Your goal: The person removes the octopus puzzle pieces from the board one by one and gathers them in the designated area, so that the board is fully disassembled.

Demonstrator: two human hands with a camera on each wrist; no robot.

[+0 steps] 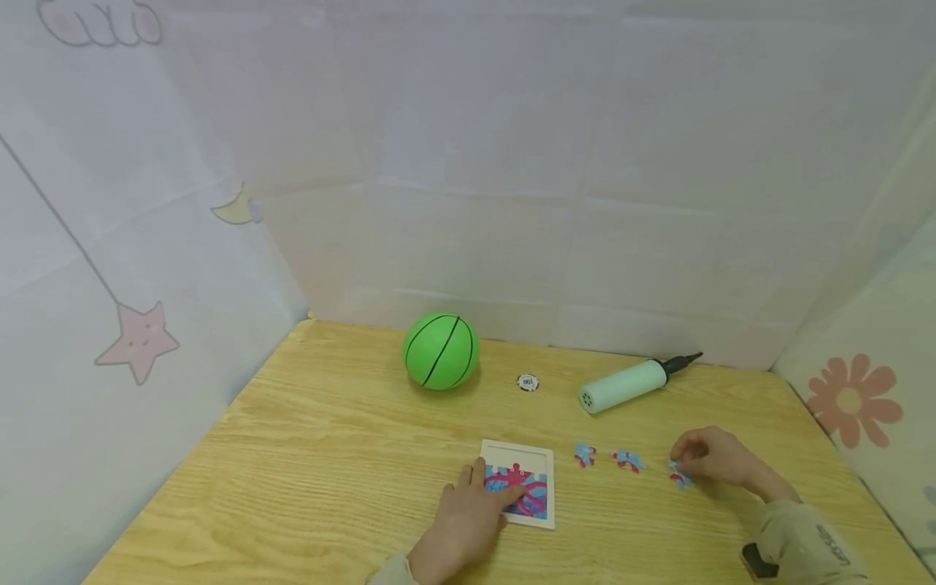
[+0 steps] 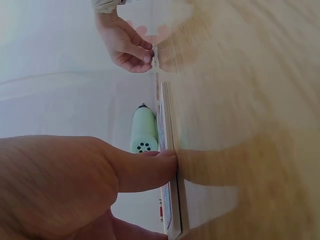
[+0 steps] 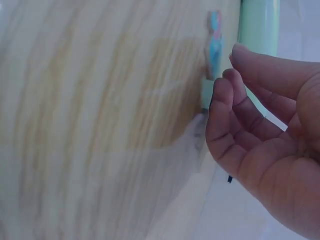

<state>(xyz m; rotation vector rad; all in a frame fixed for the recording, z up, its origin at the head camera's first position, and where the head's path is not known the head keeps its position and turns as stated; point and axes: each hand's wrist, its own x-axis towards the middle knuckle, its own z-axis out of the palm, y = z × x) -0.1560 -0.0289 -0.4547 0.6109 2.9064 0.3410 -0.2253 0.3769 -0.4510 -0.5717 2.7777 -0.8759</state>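
My left hand rests on a jigsaw puzzle frame, one finger stretched over its blue and pink picture. Other fingers lie at its left edge, and in the left wrist view the thumb touches the near side. The assembled pieces fill the lower part of the tray; its upper part is bare. At the right, my right hand has bent fingers at a loose puzzle piece. A small gap shows between thumb and fingertips in the right wrist view. Two more puzzle pieces, one left and one nearer, lie between the hands.
Toward the back stand a green ball with black lines, a poker chip and a pale green hand pump with a black nozzle. A printed cloth encloses the wooden table behind and at the sides.
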